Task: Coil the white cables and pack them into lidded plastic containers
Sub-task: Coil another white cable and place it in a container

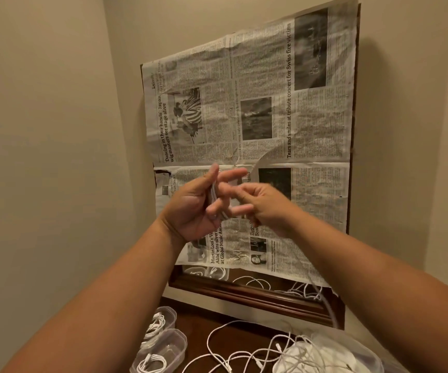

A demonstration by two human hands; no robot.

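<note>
white cable (214, 196), partly coiled, is held against the palm of the left hand (194, 208), with the fingers bent round the loops. the coil's long axis is set nearly upright, from fingertips toward the wrist. the right hand (261, 205) is shown just beside the coil, to its right, fingers curled; whether the strand is pinched cannot be told through the blur. the free tail (328, 310) is led down and rightward to the counter (196, 319). the plastic containers (174, 341) are placed well below, nearer the left arm.

Crumpled newspaper (257, 130) over a dark wood-framed mirror (244, 296) against a beige wall (42, 130), above a dark tabletop (191, 314).
</note>
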